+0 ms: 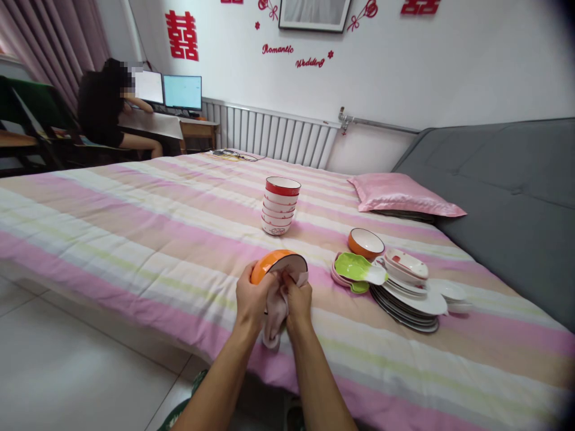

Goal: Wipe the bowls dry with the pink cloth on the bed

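An orange bowl (272, 261) with a white inside is tilted on its side above the near edge of the bed. My left hand (251, 296) is closed on its left rim. My right hand (297, 299) pinches a pale pinkish cloth (275, 311), pressing part of it against the inside of the bowl; the rest of the cloth hangs down between my wrists. Behind the bowl stands a stack of white bowls (278, 212) with red patterns, the top one banded in red. Some fingertips are hidden by the cloth and bowl.
Right of my hands lie another orange bowl (366, 242), green leaf-shaped dishes (357, 267) and stacked plates (406, 308) on the striped bedspread (179, 239). A pink pillow (404, 193) rests by the grey headboard (494, 173). A person (105, 108) sits at a desk, far left.
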Demonstrator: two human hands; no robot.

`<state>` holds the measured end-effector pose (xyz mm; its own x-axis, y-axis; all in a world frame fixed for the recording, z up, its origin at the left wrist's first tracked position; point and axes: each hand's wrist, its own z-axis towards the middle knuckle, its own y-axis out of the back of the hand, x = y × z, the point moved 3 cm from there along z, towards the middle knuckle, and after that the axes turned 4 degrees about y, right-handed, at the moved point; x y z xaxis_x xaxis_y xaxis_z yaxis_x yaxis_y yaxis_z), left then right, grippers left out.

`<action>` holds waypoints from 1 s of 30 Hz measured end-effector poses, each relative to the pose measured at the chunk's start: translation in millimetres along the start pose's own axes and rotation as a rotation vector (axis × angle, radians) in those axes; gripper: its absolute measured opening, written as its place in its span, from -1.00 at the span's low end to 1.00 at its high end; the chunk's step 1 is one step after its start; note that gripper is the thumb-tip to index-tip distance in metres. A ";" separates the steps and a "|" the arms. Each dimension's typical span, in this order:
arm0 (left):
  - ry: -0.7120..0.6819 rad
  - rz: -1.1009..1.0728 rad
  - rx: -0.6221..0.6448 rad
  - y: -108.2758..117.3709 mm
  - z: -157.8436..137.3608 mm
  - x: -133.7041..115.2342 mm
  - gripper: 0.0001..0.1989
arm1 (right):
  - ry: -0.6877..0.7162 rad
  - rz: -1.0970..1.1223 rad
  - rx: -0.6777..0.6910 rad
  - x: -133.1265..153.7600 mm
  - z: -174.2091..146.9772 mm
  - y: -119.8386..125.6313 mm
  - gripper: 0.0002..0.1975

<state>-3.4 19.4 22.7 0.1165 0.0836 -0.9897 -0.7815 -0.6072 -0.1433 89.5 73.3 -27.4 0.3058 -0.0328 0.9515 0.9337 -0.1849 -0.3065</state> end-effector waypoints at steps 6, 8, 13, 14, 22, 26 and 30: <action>0.007 -0.030 0.003 -0.2 -0.5 -1.1 -0.60 | -0.090 0.086 0.008 -1.1 -0.7 0.0 -0.63; 0.007 -0.025 0.000 -0.3 -0.8 -1.6 -0.61 | -0.098 0.096 0.008 -0.8 -1.2 -0.1 -0.63; -0.001 -0.011 0.001 -0.7 -1.3 -1.9 -0.62 | -0.105 0.105 0.005 -0.7 -1.8 -0.3 -0.64; -0.003 -0.011 0.001 -0.7 -1.3 -1.7 -0.62 | -0.105 0.104 0.005 -0.6 -1.8 -0.4 -0.64; -0.003 -0.017 0.003 0.2 -1.1 -0.5 -0.62 | -0.095 0.094 0.014 -0.4 -1.9 0.0 -0.65; 0.003 -0.012 -0.001 0.2 -1.0 -0.7 -0.62 | -0.089 0.090 0.010 -1.6 -1.4 0.7 -0.66; 0.008 -0.022 -0.004 0.1 -0.4 -0.6 -0.61 | -0.080 0.076 0.004 -1.7 -0.6 1.0 -0.68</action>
<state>-3.4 18.9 23.3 0.1381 0.0909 -0.9862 -0.7762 -0.6085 -0.1648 89.7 72.5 -29.3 0.3897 0.0324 0.9204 0.9080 -0.1805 -0.3781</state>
